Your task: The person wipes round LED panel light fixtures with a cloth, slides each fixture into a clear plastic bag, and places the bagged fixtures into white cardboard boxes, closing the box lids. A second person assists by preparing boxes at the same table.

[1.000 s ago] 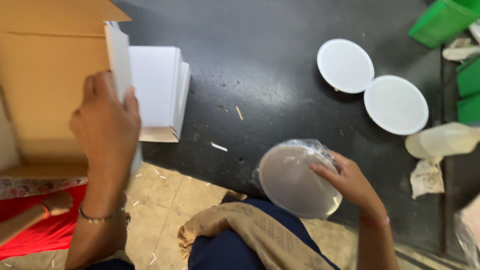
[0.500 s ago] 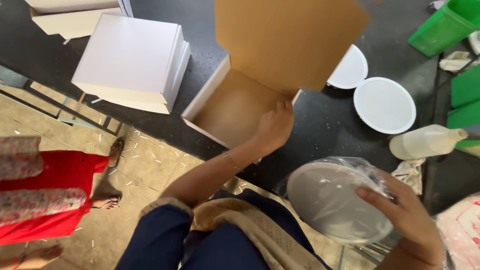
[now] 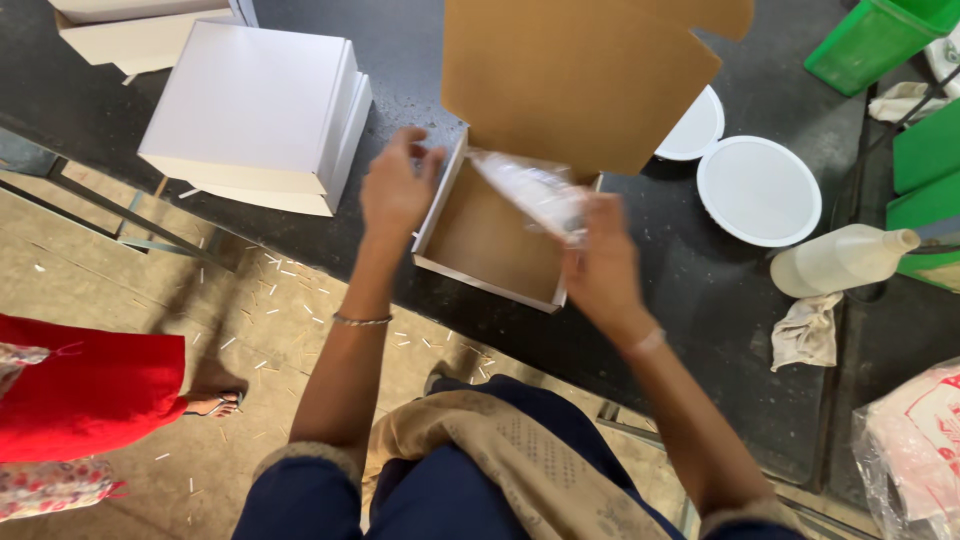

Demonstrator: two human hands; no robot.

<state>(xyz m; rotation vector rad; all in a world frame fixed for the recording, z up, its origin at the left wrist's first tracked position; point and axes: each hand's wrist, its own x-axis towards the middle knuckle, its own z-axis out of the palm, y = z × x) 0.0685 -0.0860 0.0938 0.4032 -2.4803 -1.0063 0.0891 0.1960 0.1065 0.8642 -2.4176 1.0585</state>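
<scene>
A round white disc wrapped in clear plastic (image 3: 530, 190) is tilted on edge over an open cardboard box (image 3: 495, 240), its lower end just inside the box's right side. The right hand (image 3: 600, 265) has its fingers closed around that lower end of the wrapped disc. The left hand (image 3: 398, 185) is at the box's left wall near the top corner, fingers curled loosely and touching the rim; whether it also pinches the plastic I cannot tell. The box's brown lid flap (image 3: 580, 75) stands up behind the disc, and the box sits at the near edge of the dark table (image 3: 700, 320).

To the left of the box, a stack of closed white boxes (image 3: 255, 115) rests on the same table, close to its near edge. Beyond the flap on the right lie two bare white round discs (image 3: 758, 190), one partly hidden by the flap. Further right, a pale plastic bottle (image 3: 840, 258) lies on its side, with a crumpled cloth (image 3: 808, 330) just below it. Green crates (image 3: 880, 40) stand at the far right corner. On the floor at the left, another person's red garment (image 3: 85, 395) and a sandalled foot (image 3: 212, 403) show.
</scene>
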